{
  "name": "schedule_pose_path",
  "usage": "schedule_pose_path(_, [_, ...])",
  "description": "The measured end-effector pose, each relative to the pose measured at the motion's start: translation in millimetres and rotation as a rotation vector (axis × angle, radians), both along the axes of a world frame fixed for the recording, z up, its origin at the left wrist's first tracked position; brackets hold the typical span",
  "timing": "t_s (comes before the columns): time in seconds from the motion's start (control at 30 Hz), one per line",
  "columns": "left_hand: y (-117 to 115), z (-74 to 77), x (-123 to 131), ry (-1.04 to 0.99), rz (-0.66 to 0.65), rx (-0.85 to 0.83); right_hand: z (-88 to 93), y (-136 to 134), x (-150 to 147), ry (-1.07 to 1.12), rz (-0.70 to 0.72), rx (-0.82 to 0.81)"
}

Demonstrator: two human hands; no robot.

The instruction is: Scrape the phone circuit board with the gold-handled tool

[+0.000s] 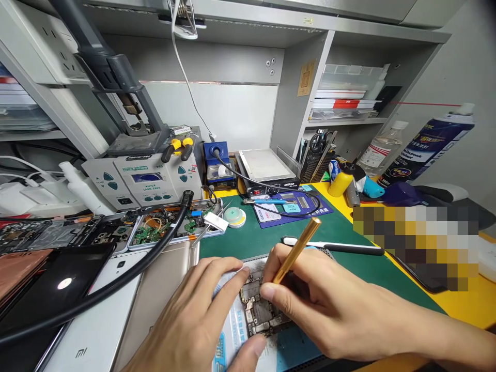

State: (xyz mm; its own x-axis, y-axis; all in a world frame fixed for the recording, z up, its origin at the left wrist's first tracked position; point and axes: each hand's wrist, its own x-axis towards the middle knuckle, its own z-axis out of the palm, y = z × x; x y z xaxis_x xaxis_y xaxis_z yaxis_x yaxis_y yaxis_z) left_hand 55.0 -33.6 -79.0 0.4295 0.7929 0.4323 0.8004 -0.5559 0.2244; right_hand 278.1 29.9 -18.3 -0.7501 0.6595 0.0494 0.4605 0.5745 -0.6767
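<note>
A phone circuit board [259, 313] lies on a white and blue printed sheet [231, 330] at the front of the bench. My left hand [197, 315] spans the board's left side, index fingertip at its upper corner and thumb at its lower edge, pinning it between them. Over the board's right part, my right hand [310, 294] pinches a gold metal pen-shaped tool [296, 250] like a pen, its shaft leaning up and right. The tool's tip is hidden behind my fingers, so I cannot tell whether it touches the board.
A black hose [155, 253] crosses the left side above several phones. Behind stand a hot-air station [145, 181], a soldering iron stand [219, 165] and a heating plate [267, 165]. A black-handled brush [349, 248] lies on the green mat [240, 243]. Bottles and a spray can [430, 144] stand right.
</note>
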Motion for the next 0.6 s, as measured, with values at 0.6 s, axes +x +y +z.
schedule_pose_path(0.6, [0.6,0.8,0.5,0.004,0.026,0.003,-0.6,4.7,3.8,0.067,-0.091,-0.13])
